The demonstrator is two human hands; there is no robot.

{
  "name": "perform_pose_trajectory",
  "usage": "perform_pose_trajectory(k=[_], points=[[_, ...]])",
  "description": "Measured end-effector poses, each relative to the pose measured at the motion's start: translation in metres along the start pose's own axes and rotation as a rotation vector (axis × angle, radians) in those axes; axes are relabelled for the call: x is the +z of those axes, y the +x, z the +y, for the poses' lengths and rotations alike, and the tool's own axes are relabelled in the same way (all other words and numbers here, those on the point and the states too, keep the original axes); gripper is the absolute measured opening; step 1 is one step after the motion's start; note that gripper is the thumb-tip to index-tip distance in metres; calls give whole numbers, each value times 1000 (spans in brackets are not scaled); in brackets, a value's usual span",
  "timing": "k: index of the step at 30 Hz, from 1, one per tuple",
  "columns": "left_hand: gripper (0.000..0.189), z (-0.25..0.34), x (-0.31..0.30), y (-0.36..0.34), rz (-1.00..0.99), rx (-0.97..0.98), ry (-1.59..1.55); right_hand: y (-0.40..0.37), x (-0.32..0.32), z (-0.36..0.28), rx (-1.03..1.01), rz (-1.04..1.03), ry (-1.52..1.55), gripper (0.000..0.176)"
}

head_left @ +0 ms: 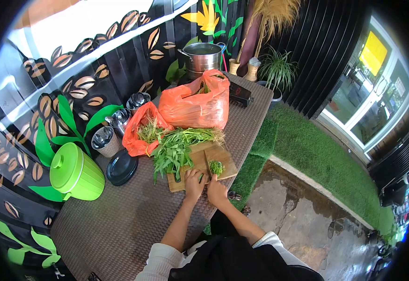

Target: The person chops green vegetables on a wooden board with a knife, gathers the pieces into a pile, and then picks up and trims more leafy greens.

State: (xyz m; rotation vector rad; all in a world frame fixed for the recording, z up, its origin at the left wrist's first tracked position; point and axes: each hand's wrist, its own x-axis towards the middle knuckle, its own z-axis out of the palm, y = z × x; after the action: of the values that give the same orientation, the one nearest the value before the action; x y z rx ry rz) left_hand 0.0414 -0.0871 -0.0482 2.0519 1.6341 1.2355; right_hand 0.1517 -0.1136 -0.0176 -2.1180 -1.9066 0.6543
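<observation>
Grip: right hand (216, 189) clenched on knife (207, 166); left hand (194, 181) clamping greens (174, 152) just beside blade, on board (224, 155).

Outdoor patio cooking spot: artificial grass (307, 145), stockpot (202, 56), greens (176, 150) on cutting board (200, 164).
</observation>
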Motion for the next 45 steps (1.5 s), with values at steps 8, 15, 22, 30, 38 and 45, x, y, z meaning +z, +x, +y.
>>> perform_pose_trajectory(k=[8,15,22,30,38,45], points=[[12,-8,12,6,-93,25,-108,6,-18,11,-105,-37,-29,28],[28,7,8,8,-71,-119,-306,4,-11,4,-58,-26,-67,28],[26,8,6,6,-45,-111,-240,2,-21,9,-132,-49,-74,29],[22,8,1,2,-93,-81,-192,16,-23,10,-110,-88,-16,30],[30,12,3,-1,-43,53,-53,-7,-16,6,-98,-51,-21,30],[38,6,4,20,-85,-268,-342,16,-22,3,-78,-116,-59,31]])
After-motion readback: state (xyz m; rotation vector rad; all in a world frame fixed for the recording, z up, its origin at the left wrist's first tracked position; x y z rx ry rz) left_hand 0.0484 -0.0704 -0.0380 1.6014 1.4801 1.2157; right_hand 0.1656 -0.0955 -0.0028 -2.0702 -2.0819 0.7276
